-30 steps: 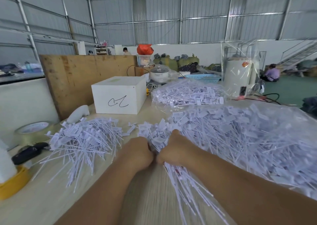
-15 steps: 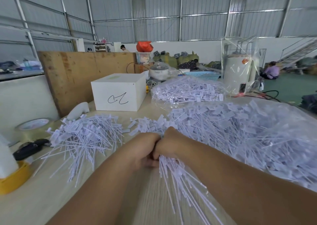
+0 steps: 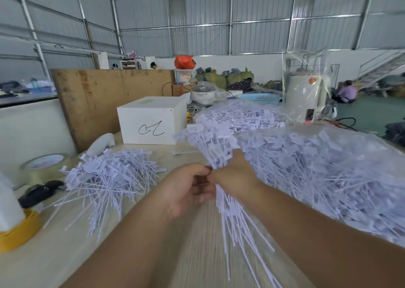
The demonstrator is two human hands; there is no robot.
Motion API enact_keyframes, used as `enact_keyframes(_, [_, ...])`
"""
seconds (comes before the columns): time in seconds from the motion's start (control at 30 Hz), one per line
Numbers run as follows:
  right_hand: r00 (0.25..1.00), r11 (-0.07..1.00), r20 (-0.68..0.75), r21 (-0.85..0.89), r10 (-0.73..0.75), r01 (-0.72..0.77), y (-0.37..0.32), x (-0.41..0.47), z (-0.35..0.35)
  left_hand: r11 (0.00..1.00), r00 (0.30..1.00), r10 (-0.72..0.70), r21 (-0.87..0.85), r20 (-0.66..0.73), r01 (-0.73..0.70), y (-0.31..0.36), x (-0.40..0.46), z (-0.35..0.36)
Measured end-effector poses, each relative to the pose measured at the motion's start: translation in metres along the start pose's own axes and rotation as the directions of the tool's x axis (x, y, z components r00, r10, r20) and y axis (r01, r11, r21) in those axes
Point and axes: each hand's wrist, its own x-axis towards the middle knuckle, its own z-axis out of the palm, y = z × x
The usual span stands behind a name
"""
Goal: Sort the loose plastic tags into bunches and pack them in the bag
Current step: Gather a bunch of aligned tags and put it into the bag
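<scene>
Table: pale wood-grain top under both forearms, running out to either side of the hands.
Big bag of tags: clear plastic heaped with white tags, just right of the right hand and touching that forearm.
Plywood board: stands on edge well beyond the left hand, behind the box.
White box: beyond the left hand, a black scrawl on its near face.
Second bag of tags: beyond the hands, behind the held bunch, right of the box.
Water heater: white cylinder wrapped in clear film, far beyond the right hand.
Loose pile of tags: lies on the table left of the left hand, heads away, tails fanned toward the viewer.
Bunch of tags: lifted off the table between the hands, heads spread up and away, tails hanging down toward the viewer under the right wrist.
Right hand: clenched round the neck of the bunch, back of the hand to the camera.
Left hand: fingers curled, tips meeting the right hand at the neck of the bunch; whether it grips the tags themselves, I cannot tell.
Tape roll: far left of the left hand, lying flat.
Black object: small, just nearer than the tape; too blurred to name.
Single tag: lies alone on the table just beyond the left hand.
</scene>
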Motion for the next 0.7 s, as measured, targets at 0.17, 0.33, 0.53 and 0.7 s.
enact_keyframes(0.17, [0.997,0.985,0.008,0.155,-0.077,0.075,-0.008,-0.004,-0.013,0.998,0.998,0.059,-0.004,-0.007,-0.059,0.004,-0.002,-0.004])
enact_keyframes(0.33, [0.995,0.983,0.081,0.177,-0.065,0.05,-0.013,-0.011,-0.023,0.996,0.993,0.091,-0.001,-0.076,-0.092,0.002,-0.001,-0.005])
enact_keyframes(0.53, [0.99,0.978,0.108,0.197,-0.095,0.073,-0.014,-0.017,-0.032,0.995,0.995,0.084,-0.068,0.061,-0.079,0.003,-0.003,-0.004])
enact_keyframes(0.7, [0.989,0.962,0.044,0.244,-0.14,0.125,-0.019,-0.015,-0.03,0.981,0.956,0.183,-0.101,0.23,-0.164,0.001,-0.012,0.013])
